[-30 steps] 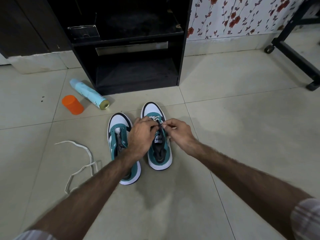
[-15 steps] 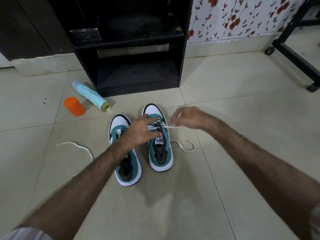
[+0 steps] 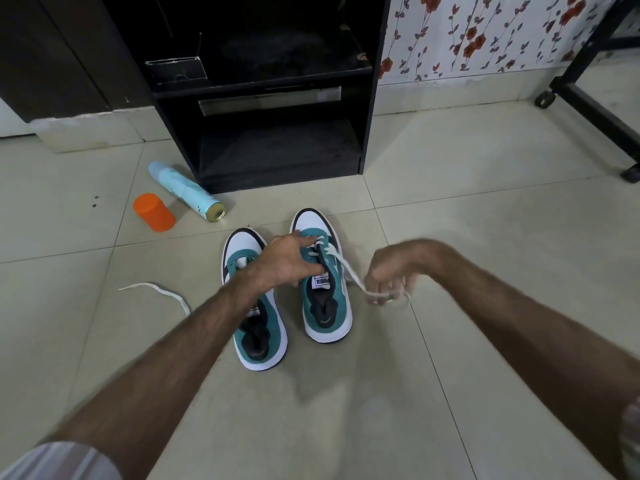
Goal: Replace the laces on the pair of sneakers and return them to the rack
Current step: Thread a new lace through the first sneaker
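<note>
At the far left, a loose lace [image 3: 162, 292] is seen lying on the floor tiles [image 3: 485, 237], with an orange cap [image 3: 154, 212] and a toppled spray can [image 3: 185, 190] beyond it, in front of the black rack [image 3: 263, 98]. The left sneaker [image 3: 254, 303] stands beside its mate and appears unlaced apart from something white near its toe eyelets.

A change is noted against 1 s ago: then both hands were bunched over the tongue of the right sneaker [image 3: 323, 275]; now the right hand [image 3: 391, 275] has been drawn out to the right and toward the person, and the white lace [image 3: 346, 268] has been pulled taut from the front eyelets. This is judged to mean that 1 crossing has just been threaded and tightened, with most rows of this shoe and the whole of the other shoe still to be done.

The left hand [image 3: 287, 261] is laid over the right sneaker's front, fingers extended and only slightly curved, fingertips pressed near the lower eyelets and thumb against the tongue, so that the shoe is steadied. The right hand's fingers are curled downward and the lace end is pinched in them; the blur hides which fingers do the pinching.
</note>
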